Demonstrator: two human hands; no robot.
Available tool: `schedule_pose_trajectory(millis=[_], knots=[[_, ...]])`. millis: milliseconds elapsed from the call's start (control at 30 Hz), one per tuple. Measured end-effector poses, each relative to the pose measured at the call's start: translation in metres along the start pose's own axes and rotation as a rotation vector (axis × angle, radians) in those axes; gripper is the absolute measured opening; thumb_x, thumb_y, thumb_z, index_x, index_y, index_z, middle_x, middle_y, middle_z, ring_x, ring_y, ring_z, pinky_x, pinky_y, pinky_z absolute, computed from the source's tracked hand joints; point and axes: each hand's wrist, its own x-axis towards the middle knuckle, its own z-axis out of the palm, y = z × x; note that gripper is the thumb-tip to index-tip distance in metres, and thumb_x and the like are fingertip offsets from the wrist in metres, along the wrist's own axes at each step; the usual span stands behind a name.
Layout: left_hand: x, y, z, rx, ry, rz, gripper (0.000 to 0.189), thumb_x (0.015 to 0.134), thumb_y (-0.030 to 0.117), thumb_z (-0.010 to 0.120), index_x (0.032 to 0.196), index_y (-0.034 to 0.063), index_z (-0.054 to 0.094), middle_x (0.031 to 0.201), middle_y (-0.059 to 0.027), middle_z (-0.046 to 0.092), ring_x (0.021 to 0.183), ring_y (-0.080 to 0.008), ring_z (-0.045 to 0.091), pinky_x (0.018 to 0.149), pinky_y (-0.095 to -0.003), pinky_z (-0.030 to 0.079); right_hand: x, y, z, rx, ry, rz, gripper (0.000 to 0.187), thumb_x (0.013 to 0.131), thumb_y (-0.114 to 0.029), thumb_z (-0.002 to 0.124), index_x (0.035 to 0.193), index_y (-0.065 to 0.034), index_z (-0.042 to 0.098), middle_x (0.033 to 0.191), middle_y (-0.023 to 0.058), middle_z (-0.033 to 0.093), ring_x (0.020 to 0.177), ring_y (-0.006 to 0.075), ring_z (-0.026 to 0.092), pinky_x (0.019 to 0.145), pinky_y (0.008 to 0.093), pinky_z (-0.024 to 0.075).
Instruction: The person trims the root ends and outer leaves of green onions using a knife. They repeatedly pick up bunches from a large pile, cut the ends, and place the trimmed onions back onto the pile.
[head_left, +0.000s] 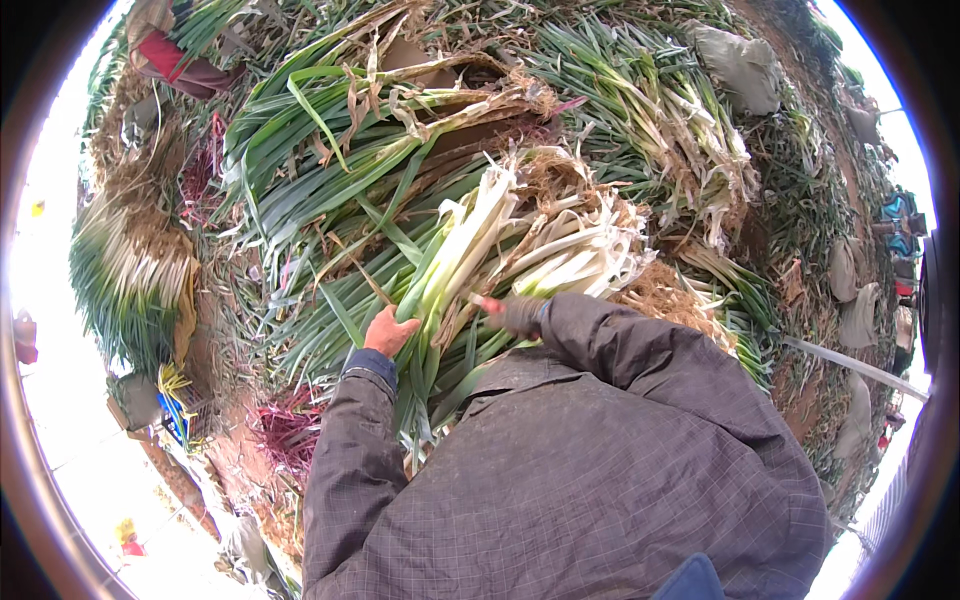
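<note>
Bare-skinned, my left hand (390, 332) grips the green lower part of a few large leeks (457, 247), whose white ends point up and away from me. My right hand (519, 316), in a dark glove and blurred, is closed around a small tool with a red part (487, 304); its pale tip points toward these leeks, and its kind cannot be told. Just beyond the right hand lie white leek stalks (577, 262) with brown roots. Long green leek leaves (300, 202) spread at the left and under my left hand.
More leeks (652, 112) are heaped at the upper right beside a grey sack (739, 67). A root-up bundle (135, 285) stands at the left. Purple-red strings (289, 431) lie near my left sleeve. Another person's leg (176, 64) shows at the upper left. A pale pole (855, 366) runs at the right.
</note>
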Motion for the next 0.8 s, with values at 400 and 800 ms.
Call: schedule_pose_trajectory(millis=[400, 800], knots=[[-0.021, 0.030, -0.010, -0.020, 0.069, 0.023, 0.070, 0.078, 0.039, 0.077, 0.125, -0.0098, 0.061, 0.116, -0.0288, 0.069, 0.112, -0.0388, 0.067, 0.098, -0.0421, 0.050, 0.006, -0.007, 0.012, -0.001, -0.012, -0.201, 0.026, 0.098, -0.041, 0.062, 0.095, -0.0154, 0.065, 0.062, 0.0012, 0.052, 0.046, 0.0131, 0.045, 0.043, 0.0327, 0.0393], [-0.012, 0.015, -0.003, 0.032, 0.090, 0.021, 0.069, 0.078, 0.044, 0.074, 0.124, -0.0059, 0.063, 0.118, -0.0291, 0.069, 0.113, -0.0409, 0.066, 0.099, -0.0441, 0.050, 0.002, -0.018, 0.020, 0.134, 0.097, 0.160, 0.034, 0.094, -0.045, 0.065, 0.098, -0.0114, 0.068, 0.075, -0.0007, 0.058, 0.068, 0.0095, 0.054, 0.063, 0.0255, 0.0460]])
